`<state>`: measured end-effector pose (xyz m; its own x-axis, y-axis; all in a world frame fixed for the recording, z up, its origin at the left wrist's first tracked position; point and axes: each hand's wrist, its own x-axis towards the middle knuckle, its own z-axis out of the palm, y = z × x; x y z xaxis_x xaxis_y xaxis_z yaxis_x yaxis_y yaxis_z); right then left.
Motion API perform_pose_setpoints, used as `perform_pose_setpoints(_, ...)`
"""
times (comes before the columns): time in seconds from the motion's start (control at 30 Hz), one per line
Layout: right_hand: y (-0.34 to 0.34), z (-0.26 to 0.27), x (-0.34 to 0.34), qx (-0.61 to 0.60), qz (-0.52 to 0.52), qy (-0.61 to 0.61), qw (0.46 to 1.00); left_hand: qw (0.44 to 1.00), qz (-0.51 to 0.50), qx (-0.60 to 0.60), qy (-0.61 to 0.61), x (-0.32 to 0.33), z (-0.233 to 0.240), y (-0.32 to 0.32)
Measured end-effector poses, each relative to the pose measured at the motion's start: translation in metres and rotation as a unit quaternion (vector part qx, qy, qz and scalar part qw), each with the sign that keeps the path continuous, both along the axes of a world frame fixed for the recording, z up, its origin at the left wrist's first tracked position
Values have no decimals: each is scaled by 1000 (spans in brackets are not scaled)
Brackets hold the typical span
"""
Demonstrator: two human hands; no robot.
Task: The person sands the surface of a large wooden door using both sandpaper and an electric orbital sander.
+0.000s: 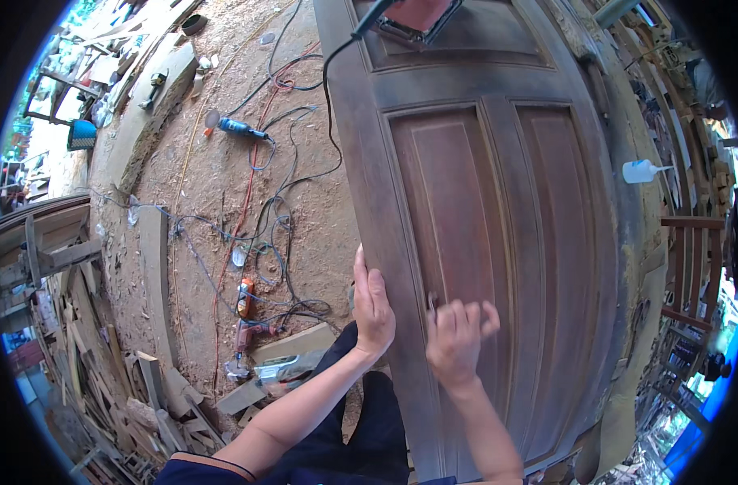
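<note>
A dark brown wooden panel door (399,85) lies flat before me. My left hand (373,309) rests against its near left edge, thumb and fingers along the stile, gripping no tool. Over the lower left recessed panel (460,212), my right hand (457,339) has its fingers curled, pinching a small thin piece (432,301) next to the panel's moulding. What that piece is, I cannot tell. At the far end of the door sits a red power tool (418,17), cut off by the top of the view, with a dark cord trailing off the left edge.
Cords and a red hose (247,200) tangle across the sawdust-strewn ground. A blue angle grinder (241,127), an orange tool (244,297) and a red drill (245,334) lie there. Wood scraps (102,357) pile up at left. A white squeeze bottle (642,171) lies beyond the door's right edge.
</note>
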<state>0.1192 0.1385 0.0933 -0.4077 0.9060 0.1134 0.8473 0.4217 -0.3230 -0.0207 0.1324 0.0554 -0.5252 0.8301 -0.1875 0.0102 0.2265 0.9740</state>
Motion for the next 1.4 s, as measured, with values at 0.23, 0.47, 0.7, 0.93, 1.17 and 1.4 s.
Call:
perform_pose_setpoints(0.23, 179, 0, -103, 92, 2, 1, 996, 1000, -14, -5, -9, 1, 1, 4)
perform_pose_setpoints(0.47, 220, -3, -119, 52, 94, -47, 993, 999, -11, -36, 10, -18, -4, 23)
perform_pose_setpoints(0.7, 264, -7, -78, 107, -64, -108, 986, 990, 8, 40, 135, -65, -13, 125)
perform_pose_setpoints(0.93, 243, -14, -116, 165, 124, 89, 974, 982, 13, 11, 188, -67, -20, 119)
perform_pose_setpoints(1.17, 240, -18, -126, 163, 151, 115, 968, 979, 25, -6, 204, -69, -16, 119)
perform_pose_setpoints(1.4, 249, -17, -118, 76, 78, 192, 975, 976, 22, -7, 217, -73, -20, 123)
